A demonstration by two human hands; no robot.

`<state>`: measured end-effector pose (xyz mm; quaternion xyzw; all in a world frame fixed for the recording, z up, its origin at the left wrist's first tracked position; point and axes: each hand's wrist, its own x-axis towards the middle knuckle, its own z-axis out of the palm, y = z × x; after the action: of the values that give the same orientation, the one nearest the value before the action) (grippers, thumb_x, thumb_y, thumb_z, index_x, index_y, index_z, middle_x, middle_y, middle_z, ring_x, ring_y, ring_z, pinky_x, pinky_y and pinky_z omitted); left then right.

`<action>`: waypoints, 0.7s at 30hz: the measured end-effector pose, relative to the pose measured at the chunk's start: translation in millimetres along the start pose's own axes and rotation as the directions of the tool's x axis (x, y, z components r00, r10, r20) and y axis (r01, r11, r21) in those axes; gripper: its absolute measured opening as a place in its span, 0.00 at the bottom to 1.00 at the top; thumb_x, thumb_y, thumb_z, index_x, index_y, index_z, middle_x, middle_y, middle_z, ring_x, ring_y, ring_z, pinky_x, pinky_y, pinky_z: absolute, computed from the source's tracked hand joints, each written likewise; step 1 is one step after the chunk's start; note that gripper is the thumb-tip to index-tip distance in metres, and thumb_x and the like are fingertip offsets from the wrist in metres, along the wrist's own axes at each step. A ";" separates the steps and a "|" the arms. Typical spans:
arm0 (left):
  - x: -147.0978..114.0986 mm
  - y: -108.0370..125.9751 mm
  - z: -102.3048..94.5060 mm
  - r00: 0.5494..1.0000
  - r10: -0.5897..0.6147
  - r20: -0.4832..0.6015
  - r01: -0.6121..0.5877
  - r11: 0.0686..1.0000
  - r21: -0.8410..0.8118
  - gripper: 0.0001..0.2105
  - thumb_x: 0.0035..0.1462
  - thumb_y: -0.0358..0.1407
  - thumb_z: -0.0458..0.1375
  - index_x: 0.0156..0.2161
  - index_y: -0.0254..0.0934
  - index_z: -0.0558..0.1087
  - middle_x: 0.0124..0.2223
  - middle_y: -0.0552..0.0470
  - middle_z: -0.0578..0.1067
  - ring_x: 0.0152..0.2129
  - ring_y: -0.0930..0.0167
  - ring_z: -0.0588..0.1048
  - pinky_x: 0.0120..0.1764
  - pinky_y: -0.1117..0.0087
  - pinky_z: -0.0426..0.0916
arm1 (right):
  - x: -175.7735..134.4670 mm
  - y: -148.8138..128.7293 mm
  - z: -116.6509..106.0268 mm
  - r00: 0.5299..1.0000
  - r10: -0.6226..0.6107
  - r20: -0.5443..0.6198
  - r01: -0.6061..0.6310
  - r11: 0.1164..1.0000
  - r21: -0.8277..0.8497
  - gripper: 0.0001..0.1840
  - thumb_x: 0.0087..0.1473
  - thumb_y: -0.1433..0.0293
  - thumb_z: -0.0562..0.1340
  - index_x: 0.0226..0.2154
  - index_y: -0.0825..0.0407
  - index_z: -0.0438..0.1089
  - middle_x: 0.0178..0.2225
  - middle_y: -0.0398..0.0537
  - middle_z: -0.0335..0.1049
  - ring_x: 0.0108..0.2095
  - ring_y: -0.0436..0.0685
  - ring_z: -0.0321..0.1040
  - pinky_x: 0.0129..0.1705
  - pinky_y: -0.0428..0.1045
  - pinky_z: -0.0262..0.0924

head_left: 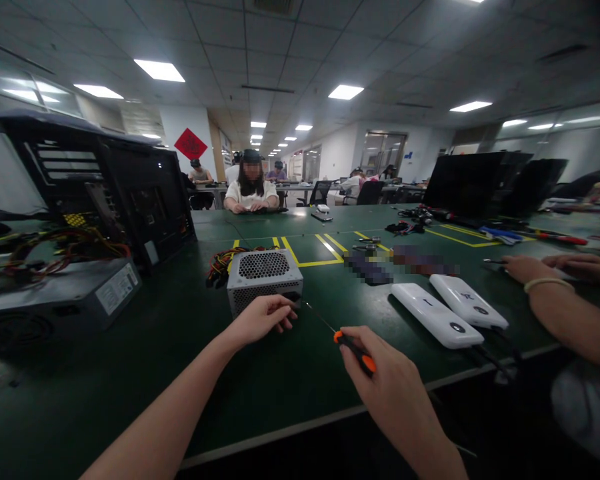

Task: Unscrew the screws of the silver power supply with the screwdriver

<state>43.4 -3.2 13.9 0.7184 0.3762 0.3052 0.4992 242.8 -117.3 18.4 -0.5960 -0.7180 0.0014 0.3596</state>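
My right hand grips a screwdriver by its black and orange handle. Its thin metal shaft points up and left, with the tip just off the corner of a grey power supply. This box rests on the green table with its perforated top facing up and a bundle of coloured cables behind its left side. In front of its near side, my left hand has its fingers curled together close to the screwdriver tip. Whatever may be between those fingertips is too small or hidden to make out.
To the left stand an open black computer case and another power supply. Two white power banks lie right of my right hand. A co-worker's hands rest at the right; another person sits opposite.
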 end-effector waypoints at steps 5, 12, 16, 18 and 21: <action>1.0 -5.3 5.2 0.993 -0.117 0.028 0.117 0.993 0.018 0.19 0.53 0.35 0.49 0.51 0.30 0.63 0.42 0.42 0.72 0.17 0.81 0.65 0.18 0.78 0.58 | 7.1 3.3 13.2 0.998 0.047 0.029 -0.045 0.997 -0.059 0.10 0.52 0.71 0.51 0.37 0.50 0.64 0.32 0.46 0.71 0.30 0.54 0.70 0.31 0.49 0.61; 0.0 -1.5 8.2 0.984 -0.177 0.004 0.176 0.973 -0.152 0.20 0.53 0.33 0.50 0.52 0.30 0.62 0.44 0.42 0.71 0.16 0.83 0.63 0.15 0.80 0.54 | 9.3 -1.6 22.4 0.996 0.063 0.066 -0.060 0.997 -0.039 0.10 0.53 0.71 0.51 0.39 0.51 0.62 0.33 0.47 0.71 0.31 0.55 0.70 0.32 0.49 0.60; -0.7 2.2 9.5 0.978 -0.207 -0.004 0.202 0.960 -0.194 0.20 0.52 0.32 0.50 0.51 0.29 0.62 0.44 0.41 0.70 0.16 0.84 0.62 0.14 0.81 0.53 | 8.7 -2.5 25.9 0.996 0.074 0.059 -0.073 0.997 -0.023 0.11 0.54 0.70 0.51 0.40 0.51 0.62 0.32 0.47 0.70 0.30 0.55 0.69 0.31 0.49 0.60; -1.1 4.4 10.5 0.976 -0.218 -0.011 0.212 0.958 -0.192 0.20 0.53 0.31 0.50 0.52 0.28 0.61 0.45 0.41 0.70 0.16 0.84 0.61 0.14 0.81 0.52 | 8.4 -2.2 27.9 0.997 0.070 0.044 -0.069 0.997 -0.018 0.11 0.54 0.71 0.50 0.40 0.52 0.62 0.32 0.48 0.70 0.30 0.55 0.69 0.31 0.49 0.60; -1.6 7.0 11.4 0.973 -0.231 -0.015 0.224 0.956 -0.188 0.20 0.53 0.30 0.50 0.52 0.28 0.60 0.45 0.41 0.70 0.16 0.84 0.61 0.14 0.81 0.52 | 8.0 -1.9 30.3 0.997 0.072 0.022 -0.072 0.997 -0.022 0.11 0.54 0.71 0.50 0.40 0.52 0.62 0.33 0.48 0.70 0.30 0.54 0.69 0.31 0.49 0.59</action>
<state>53.5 -11.6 16.8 0.6150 0.4355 0.2927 0.5886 225.3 -98.1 0.9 -0.6253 -0.6999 0.0135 0.3448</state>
